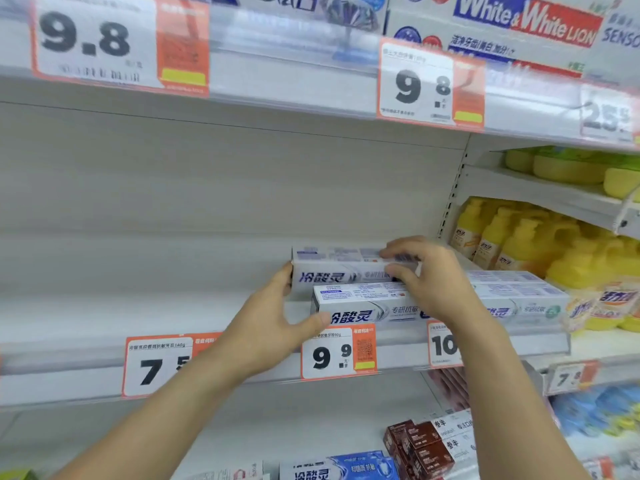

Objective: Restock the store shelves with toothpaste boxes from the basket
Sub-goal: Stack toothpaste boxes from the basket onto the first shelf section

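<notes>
Both hands' fingers clamp the rear box (332, 268) mid-frame: left hand (273, 323) at its left end, right hand (429, 282) on top; glossy white cardboard, rectangular.

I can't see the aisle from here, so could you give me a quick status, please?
Left hand and right hand both on white toothpaste boxes at middle shelf. Nothing blocking.

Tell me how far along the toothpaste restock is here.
Early. Done: some white toothpaste boxes lie at the shelf's right end. In hand: left hand and right hand are setting two more white boxes beside them. Left: the shelf's left stretch is bare; the basket isn't in view.
</notes>
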{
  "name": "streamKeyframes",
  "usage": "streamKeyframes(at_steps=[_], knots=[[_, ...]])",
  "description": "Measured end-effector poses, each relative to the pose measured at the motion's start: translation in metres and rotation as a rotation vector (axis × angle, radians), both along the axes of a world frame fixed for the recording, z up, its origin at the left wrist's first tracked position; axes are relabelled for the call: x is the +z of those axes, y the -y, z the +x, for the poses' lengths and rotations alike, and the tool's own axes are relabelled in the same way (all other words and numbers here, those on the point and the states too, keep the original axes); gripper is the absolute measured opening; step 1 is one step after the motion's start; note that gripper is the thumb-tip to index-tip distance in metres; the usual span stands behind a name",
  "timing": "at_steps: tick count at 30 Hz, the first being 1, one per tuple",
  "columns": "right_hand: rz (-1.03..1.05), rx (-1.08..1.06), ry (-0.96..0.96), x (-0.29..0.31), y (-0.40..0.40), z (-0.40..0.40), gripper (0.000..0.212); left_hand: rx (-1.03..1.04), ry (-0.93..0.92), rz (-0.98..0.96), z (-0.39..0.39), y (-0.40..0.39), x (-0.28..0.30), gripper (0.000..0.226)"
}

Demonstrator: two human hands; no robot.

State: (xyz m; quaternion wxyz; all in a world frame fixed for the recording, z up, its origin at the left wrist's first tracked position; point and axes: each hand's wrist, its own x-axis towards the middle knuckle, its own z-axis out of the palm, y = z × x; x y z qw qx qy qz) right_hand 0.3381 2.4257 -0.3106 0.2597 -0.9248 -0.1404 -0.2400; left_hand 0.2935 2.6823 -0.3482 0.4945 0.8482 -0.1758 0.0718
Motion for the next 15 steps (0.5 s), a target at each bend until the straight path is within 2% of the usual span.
streamKeyframes(at_steps=[3,5,9,10,12,15], knots=[[0.032,-0.035,-0.199,-0.002,0.002,-0.002,0.013,0.026,0.031,0.166,-0.001,0.004,-0.008,0.058],[0.064,-0.045,-0.266,-0.002,0.006,-0.007,0.01,0.05,0.035,0.23,-0.001,0.008,-0.008,0.056],[0.01,-0.025,-0.352,0.004,0.007,-0.029,0.059,0.119,0.051,0.205,0.002,0.013,-0.015,0.044],[-0.013,-0.026,-0.366,0.005,0.004,-0.034,0.066,0.137,0.055,0.195,0.003,0.015,-0.015,0.039],[-0.076,-0.049,-0.355,0.002,-0.005,-0.042,0.064,0.17,0.076,0.216,0.004,0.019,-0.015,0.032],[-0.199,-0.03,-0.254,-0.008,-0.019,-0.047,0.047,0.196,0.099,0.27,0.007,0.023,-0.013,0.03]])
